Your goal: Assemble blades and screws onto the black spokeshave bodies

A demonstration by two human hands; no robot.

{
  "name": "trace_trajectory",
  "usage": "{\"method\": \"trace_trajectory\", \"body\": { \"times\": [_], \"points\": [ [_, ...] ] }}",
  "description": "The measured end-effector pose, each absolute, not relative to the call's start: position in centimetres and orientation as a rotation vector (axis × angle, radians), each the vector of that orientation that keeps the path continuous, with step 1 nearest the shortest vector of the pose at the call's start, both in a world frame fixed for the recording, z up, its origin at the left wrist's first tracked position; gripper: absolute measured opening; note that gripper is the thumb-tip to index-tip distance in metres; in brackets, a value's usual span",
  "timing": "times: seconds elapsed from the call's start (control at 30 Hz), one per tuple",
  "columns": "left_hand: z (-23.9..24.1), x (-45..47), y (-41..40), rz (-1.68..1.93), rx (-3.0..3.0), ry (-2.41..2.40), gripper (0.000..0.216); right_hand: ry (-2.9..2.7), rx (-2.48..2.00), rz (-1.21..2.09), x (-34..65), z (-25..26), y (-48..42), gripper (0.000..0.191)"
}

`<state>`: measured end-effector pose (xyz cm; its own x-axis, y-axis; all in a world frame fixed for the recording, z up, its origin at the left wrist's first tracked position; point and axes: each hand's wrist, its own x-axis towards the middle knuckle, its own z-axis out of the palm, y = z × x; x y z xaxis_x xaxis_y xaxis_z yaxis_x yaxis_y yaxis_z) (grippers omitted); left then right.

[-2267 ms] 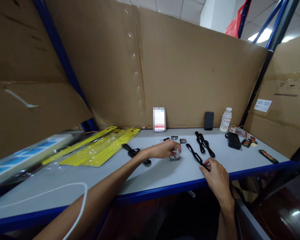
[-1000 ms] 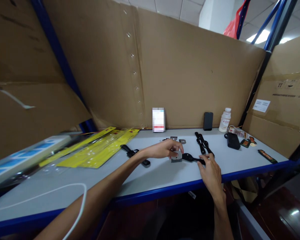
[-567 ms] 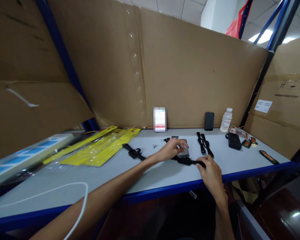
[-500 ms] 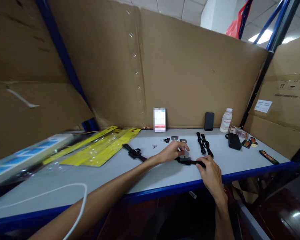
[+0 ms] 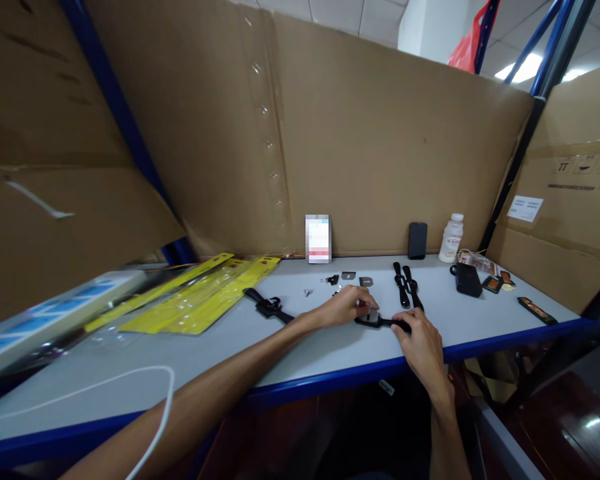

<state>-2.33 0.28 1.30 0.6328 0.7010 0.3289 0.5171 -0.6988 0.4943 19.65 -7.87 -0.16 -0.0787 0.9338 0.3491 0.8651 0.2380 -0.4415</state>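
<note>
A black spokeshave (image 5: 383, 323) lies across the front of the bench under my two hands. My right hand (image 5: 421, 340) has thumb and fingers closed round its right handle. Over its middle, my left hand (image 5: 351, 305) is pinched at a flat grey metal blade (image 5: 373, 316) set against the body; the fingertips partly cover the contact. Behind my left hand lie two more flat blades, one (image 5: 349, 275) beside the other (image 5: 365, 282), and a small black part (image 5: 333, 280). Small silver screws (image 5: 307, 293) sit left of these.
Another spokeshave (image 5: 269, 307) lies left, partly behind my left forearm; two more (image 5: 405, 285) lie right. Yellow packaging (image 5: 205, 307) and a power strip (image 5: 55, 313) cover the left side. A black case (image 5: 466, 280), bottle (image 5: 451, 239) and phone (image 5: 417, 241) stand at right. Cardboard (image 5: 355, 147) walls the back.
The blade under my left hand has tipped down closer to the spokeshave's body, and my left fingers have lowered and curled in slightly. My right hand keeps its hold on the handle.
</note>
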Motion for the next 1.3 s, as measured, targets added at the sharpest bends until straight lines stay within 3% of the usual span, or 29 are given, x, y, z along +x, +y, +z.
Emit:
{"method": "trace_trajectory", "body": {
  "times": [0.53,0.8,1.0,1.17,1.3],
  "points": [
    [1.6,-1.2,-0.3,0.687,2.509,0.98,0.028,-1.916,-1.634,0.207,19.9,-0.3,-7.7,0.02],
    [4.0,-3.0,-0.5,1.046,2.498,1.303,0.03,-1.866,-1.725,0.181,20.2,0.1,-7.9,0.02],
    [5.7,-5.5,-0.6,0.724,2.665,1.688,0.026,-1.844,-1.756,0.147,19.9,0.1,-7.8,0.018],
    [4.6,-6.1,-0.3,0.328,2.722,1.516,0.016,-1.835,-1.781,0.126,19.7,0.1,-7.7,0.016],
    [3.3,-6.5,0.1,0.325,2.737,1.465,0.038,-1.833,-1.807,0.113,19.6,0.0,-7.7,0.016]
  ]
}}
